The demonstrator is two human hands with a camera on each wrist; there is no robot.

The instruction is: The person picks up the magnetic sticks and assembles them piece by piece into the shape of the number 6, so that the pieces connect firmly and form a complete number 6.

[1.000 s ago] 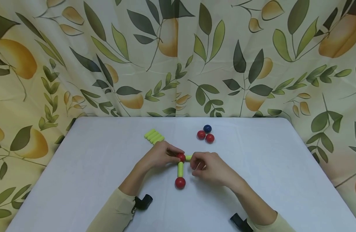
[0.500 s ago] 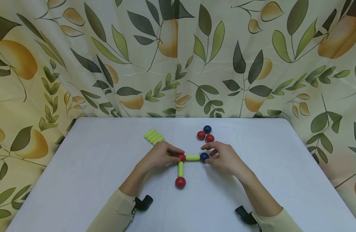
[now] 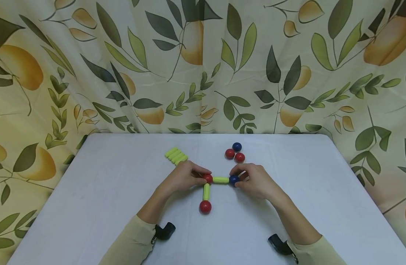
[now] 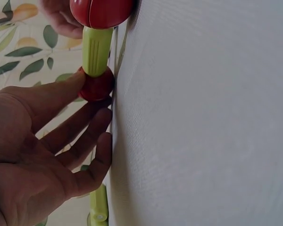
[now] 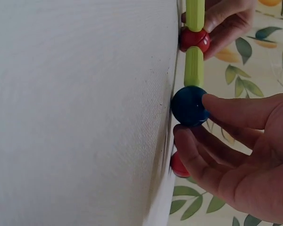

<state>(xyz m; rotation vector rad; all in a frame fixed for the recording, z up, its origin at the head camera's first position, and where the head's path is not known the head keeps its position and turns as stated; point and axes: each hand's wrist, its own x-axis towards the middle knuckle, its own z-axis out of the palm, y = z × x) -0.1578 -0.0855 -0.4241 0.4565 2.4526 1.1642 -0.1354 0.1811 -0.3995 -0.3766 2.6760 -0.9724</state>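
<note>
On the white-covered table lies an L of sticks and balls. Its corner is a red ball (image 3: 207, 179), pinched between thumb and fingers of my left hand (image 3: 184, 176). A yellow-green stick (image 3: 221, 180) runs right from that ball to a blue ball (image 3: 234, 179), which my right hand (image 3: 256, 180) pinches, thumb on the near side. Toward me, a second yellow-green stick (image 3: 206, 192) joins the corner to another red ball (image 3: 205, 207). The right wrist view shows the blue ball (image 5: 190, 106) touching the stick's end, with the thumb against it.
Several loose yellow-green sticks (image 3: 175, 156) lie side by side beyond my left hand. Past my right hand sit two red balls (image 3: 230, 154) and one blue ball (image 3: 237, 147) in a cluster. A leaf-and-fruit patterned curtain (image 3: 203, 73) hangs behind the table.
My right hand moved right from over the stick, revealing the blue ball at its end, and its fingers have since drawn in on that ball. My left hand stays on the corner ball.
</note>
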